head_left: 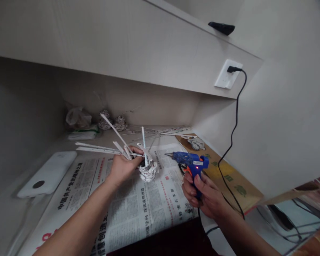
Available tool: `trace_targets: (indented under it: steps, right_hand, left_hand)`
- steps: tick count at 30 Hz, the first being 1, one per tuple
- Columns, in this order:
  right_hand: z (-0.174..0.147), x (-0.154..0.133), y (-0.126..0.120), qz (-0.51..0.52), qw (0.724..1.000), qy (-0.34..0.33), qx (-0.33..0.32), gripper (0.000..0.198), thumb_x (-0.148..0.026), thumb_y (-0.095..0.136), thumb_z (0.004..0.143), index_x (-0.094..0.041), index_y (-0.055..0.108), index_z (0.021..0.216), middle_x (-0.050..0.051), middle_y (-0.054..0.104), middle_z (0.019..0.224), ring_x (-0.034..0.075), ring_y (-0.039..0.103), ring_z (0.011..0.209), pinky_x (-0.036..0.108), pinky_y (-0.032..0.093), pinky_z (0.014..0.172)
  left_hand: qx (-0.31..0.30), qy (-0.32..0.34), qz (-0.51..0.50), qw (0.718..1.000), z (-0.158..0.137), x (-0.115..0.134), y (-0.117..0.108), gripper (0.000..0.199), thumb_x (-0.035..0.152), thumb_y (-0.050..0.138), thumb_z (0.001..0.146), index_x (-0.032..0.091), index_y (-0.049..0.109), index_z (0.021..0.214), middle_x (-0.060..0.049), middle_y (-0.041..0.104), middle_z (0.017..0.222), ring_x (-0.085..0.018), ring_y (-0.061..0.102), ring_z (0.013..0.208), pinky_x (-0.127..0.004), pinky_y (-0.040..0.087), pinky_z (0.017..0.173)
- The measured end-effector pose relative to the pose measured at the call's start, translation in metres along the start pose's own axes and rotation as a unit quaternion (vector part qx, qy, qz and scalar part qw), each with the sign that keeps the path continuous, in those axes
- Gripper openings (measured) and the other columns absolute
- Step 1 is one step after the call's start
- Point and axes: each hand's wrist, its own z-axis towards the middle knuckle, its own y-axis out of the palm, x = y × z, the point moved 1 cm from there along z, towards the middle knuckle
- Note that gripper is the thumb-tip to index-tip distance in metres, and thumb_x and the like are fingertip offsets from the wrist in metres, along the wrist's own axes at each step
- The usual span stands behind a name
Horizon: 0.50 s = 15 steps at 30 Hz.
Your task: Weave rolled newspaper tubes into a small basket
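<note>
My left hand [126, 163] is closed on a small basket [148, 171] woven from rolled newspaper, gripping its far left rim. Several paper sticks [113, 128] fan out from the weave, some up and some to the left. The left fingertips are partly hidden behind the sticks. In my right hand [200, 192] is a blue hot glue gun [192, 160], held by its handle with a red light lit. Its metal nozzle points left toward the basket, with a gap between them. Printed newspaper [133, 209] lies beneath both.
A white power bank [48, 174] lies at the left. Woven paper pieces [120, 122] and a plastic bag [78, 117] stand at the back. Loose paper sticks [160, 131] lie behind. A black cord [232, 135] hangs from the wall socket [228, 74] past the cardboard [237, 185].
</note>
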Motion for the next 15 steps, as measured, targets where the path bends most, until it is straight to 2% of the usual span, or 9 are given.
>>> trace_targets:
  steps: [9, 15]
  right_hand:
    - [-0.0005, 0.0012, -0.0012, 0.007, 1.0, -0.01, -0.006, 0.033, -0.05, 0.054, 0.09, -0.021, 0.041, 0.081, -0.005, 0.039, 0.064, 0.005, 0.037, 0.046, 0.018, 0.017, 0.039]
    - [-0.0009, 0.0002, -0.0013, -0.02, 0.999, -0.034, 0.007, 0.029, -0.049, 0.052, 0.091, -0.02, 0.051, 0.096, -0.005, 0.04, 0.063, 0.005, 0.037, 0.045, 0.018, 0.016, 0.039]
  left_hand:
    - [-0.002, -0.016, 0.001, 1.0, 0.0007, 0.0009, -0.0001, 0.014, 0.026, 0.062, 0.063, 0.016, 0.066, 0.072, -0.002, 0.068, 0.067, -0.016, 0.061, 0.058, -0.025, 0.047, 0.053]
    - [0.002, -0.032, 0.015, 0.999, 0.0006, 0.0045, -0.0011, 0.017, 0.028, 0.062, 0.062, 0.016, 0.068, 0.074, -0.002, 0.068, 0.064, -0.017, 0.061, 0.057, -0.027, 0.048, 0.054]
